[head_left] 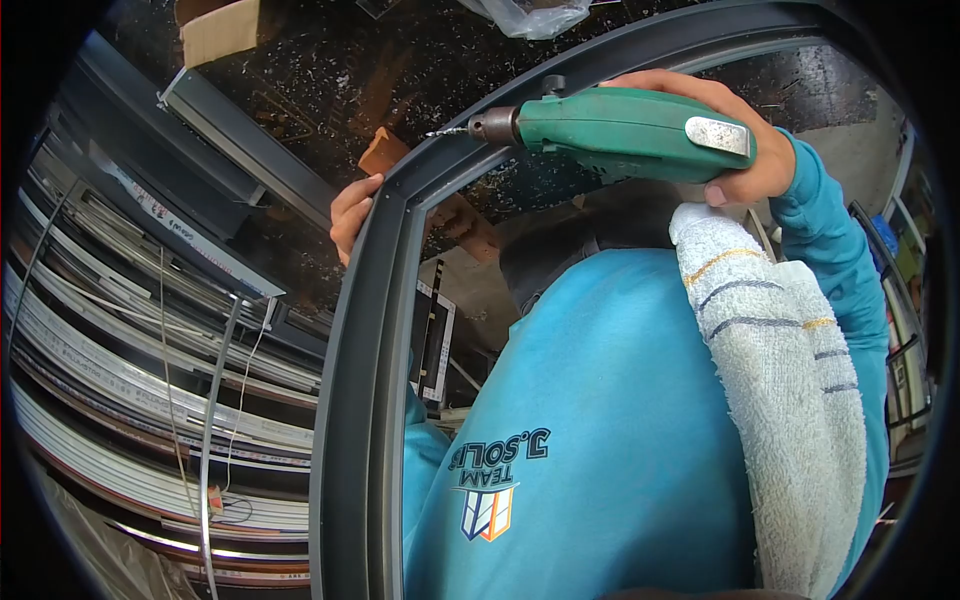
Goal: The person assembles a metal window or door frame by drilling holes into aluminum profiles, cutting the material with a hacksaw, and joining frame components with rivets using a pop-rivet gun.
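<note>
My right hand [755, 145] is wrapped round the body of a green power drill [620, 125]. The drill lies sideways, its dark chuck [493, 126] and thin bit [447, 131] pointing left over the dark grey metal frame [365, 400]. Whether the bit touches the frame cannot be made out. Near the frame's corner, my left hand [355, 215] has its fingers curled over the outer edge, gripping it. The frame's long sides run down the left and across the top, with my torso inside its outline.
A striped white towel [780, 400] hangs down over my right side. Racks of long metal profiles [150, 400] fill the left. Shavings litter the dark surface [320, 60] beyond the frame, with a wooden block [383, 152], a cardboard piece [220, 35] and clear plastic [535, 15].
</note>
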{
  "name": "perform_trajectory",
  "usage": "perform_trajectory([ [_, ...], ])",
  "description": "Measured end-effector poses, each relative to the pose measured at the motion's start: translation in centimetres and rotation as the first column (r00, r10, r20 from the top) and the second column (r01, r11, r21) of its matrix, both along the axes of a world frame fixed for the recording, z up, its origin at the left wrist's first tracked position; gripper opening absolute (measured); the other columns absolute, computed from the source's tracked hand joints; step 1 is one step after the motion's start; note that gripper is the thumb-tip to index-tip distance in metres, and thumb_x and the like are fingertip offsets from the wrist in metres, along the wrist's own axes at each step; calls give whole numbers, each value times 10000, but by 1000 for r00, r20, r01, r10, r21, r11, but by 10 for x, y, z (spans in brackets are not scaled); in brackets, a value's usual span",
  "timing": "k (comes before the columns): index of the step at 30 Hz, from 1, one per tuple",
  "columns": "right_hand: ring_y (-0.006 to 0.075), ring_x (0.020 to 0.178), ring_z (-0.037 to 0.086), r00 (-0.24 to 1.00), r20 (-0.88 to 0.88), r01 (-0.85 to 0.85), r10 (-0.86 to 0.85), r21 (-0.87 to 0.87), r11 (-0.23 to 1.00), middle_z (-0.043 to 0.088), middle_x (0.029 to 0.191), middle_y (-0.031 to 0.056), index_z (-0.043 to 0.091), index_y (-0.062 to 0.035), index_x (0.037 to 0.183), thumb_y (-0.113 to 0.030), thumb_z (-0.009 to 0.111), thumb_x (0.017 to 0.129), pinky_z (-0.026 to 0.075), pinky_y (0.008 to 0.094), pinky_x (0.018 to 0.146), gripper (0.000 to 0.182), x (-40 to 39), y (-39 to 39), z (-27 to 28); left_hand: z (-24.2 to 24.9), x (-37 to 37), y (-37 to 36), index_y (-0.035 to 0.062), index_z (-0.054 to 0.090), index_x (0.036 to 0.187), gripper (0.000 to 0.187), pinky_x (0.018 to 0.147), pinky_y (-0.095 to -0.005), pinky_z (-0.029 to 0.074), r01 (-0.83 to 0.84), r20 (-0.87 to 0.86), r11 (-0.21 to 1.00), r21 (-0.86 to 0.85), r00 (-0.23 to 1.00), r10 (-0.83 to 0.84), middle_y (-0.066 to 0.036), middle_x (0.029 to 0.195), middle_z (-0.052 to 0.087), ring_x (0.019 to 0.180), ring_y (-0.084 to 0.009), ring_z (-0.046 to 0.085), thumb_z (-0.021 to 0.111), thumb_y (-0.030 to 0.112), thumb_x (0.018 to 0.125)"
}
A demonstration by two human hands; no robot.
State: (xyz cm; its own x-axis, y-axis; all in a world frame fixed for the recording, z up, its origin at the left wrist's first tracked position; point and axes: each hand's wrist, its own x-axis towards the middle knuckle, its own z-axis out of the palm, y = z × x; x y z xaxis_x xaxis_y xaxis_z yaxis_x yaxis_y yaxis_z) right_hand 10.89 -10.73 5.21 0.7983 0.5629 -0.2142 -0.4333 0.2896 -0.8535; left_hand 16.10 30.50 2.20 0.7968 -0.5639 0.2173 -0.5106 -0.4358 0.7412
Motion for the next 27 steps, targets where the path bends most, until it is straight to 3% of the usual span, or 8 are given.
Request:
perform_trajectory([
  [2,285,1226,559,1000,26,3,-3,6,1000,542,1360,197,387,39,1444,-285,736,647,414,366,1070,928,-2,0,-4,15,6,-7,100,439,1209,690,978,-415,483,-6,63,987,162,998,-4,-162,1172,594,1105,-294,605,895,172,695],
  [5,288,1225,561,1000,24,6,-6,8,1000,539,1363,200,383,39,1446,-283,741,651,417,369,1071,929,-1,0,-4,16,13,-22,5,551,953,547,770,-373,543,-62,90,998,13,994,60,-139,945,613,957,-304,652,932,219,624],
  [8,288,1224,562,1000,-14,11,-10,18,1000,538,1361,203,381,37,1447,-288,751,647,421,371,1069,939,-2,1,-3,14,14,-19,13,545,960,554,763,-370,545,-12,155,998,54,988,3,-148,954,619,933,-303,655,934,214,621],
  [11,288,1222,563,1000,-25,15,-14,14,1000,540,1358,203,382,35,1446,-299,758,641,425,370,1066,949,-4,1,-4,7,9,-2,84,440,1159,689,927,-424,488,36,-11,997,68,999,-35,-144,1172,598,1075,-287,614,913,191,670],
  [19,287,1219,562,1000,-25,18,-18,-10,1000,545,1350,201,386,33,1443,-322,767,641,435,368,1054,957,-5,1,-4,2,9,-2,89,427,1196,706,905,-417,506,59,56,996,60,996,-62,-151,1180,584,1064,-277,625,904,136,677],
  [27,297,1231,554,999,-38,15,-15,-6,1000,536,1355,214,386,43,1443,-319,764,636,425,367,1058,962,-3,0,-2,-8,2,-3,92,425,1212,690,948,-415,502,-25,-9,998,-49,1000,25,-146,1184,572,1094,-264,610,891,144,705],
])
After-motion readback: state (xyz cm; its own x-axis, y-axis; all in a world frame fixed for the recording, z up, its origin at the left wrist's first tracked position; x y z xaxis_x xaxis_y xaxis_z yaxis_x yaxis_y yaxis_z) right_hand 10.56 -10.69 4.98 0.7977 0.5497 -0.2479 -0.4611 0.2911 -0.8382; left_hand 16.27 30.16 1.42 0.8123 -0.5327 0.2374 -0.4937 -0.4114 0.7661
